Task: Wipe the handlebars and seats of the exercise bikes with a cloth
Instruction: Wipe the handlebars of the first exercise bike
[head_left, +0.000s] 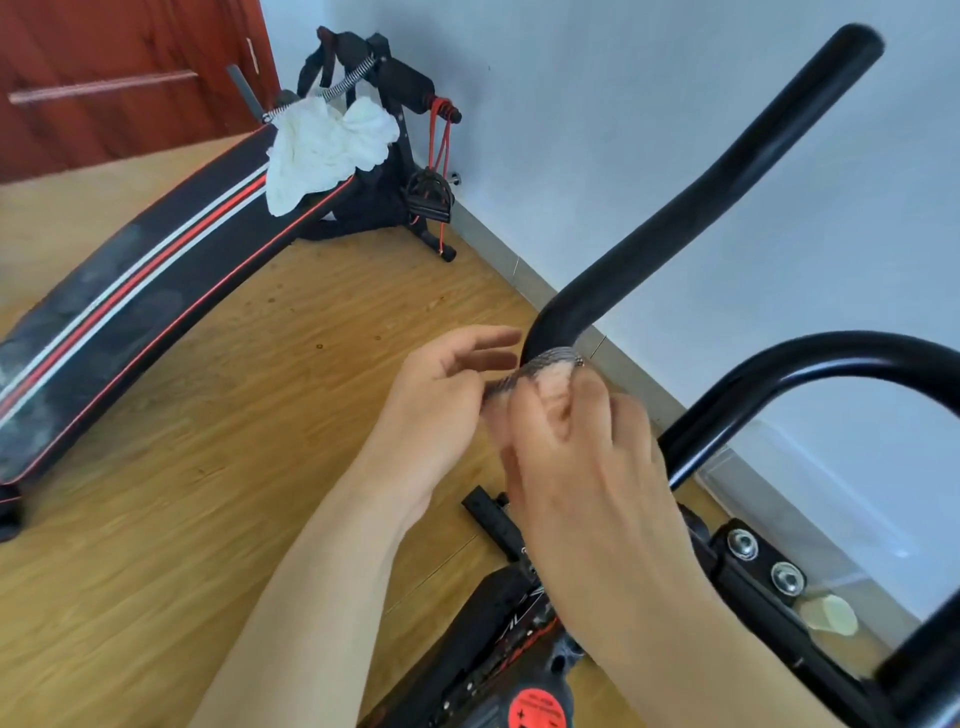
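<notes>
The exercise bike's black padded handlebar (691, 197) rises from a bend at centre toward the upper right. A small grey and pink cloth (550, 366) is wrapped against the bar just below that bend. My right hand (587, 457) grips the cloth with curled fingers, right at the bar. My left hand (447, 384) is beside it on the left and pinches the cloth's loose end; its other fingers are relaxed. A second black loop bar (789, 364) curves to the right. No seat is in view.
The bike frame (519, 654) with a red sticker sits below my arms. A black sit-up bench (135, 306) with red and white stripes lies at left, with a white cloth (327, 150) draped on it. A grey wall (623, 130) runs behind, above the wooden floor (234, 493).
</notes>
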